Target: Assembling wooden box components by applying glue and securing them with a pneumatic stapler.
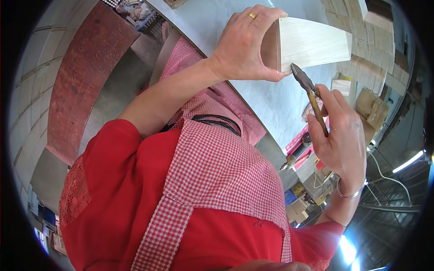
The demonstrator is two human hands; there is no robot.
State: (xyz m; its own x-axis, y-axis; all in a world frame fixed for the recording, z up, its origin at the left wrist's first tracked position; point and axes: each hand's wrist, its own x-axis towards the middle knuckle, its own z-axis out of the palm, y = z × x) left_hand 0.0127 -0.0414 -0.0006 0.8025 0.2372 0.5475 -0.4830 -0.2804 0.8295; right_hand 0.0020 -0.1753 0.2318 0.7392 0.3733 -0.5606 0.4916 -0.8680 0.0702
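Observation:
A pale wooden box (314, 43) with an open end stands over the light-coloured tabletop (271, 101). My left hand (248, 43) grips it at that end, thumb on the near edge and fingers over the far edge. Wrapped in my right hand (341, 131) is a pair of pliers (307, 86) with dark metal jaws and worn yellowish handles. The jaw tips lie at the box's near edge, close to my left thumb. Whether the jaws bite on anything there is too small to tell.
Stacked wooden pieces (370, 49) line the table's right side. A smaller wood block (341, 86) lies near the box. More tools with red handles (302, 158) sit by the table's edge. A reddish board (86, 77) stands to the left, beside stacked pale panels (34, 86).

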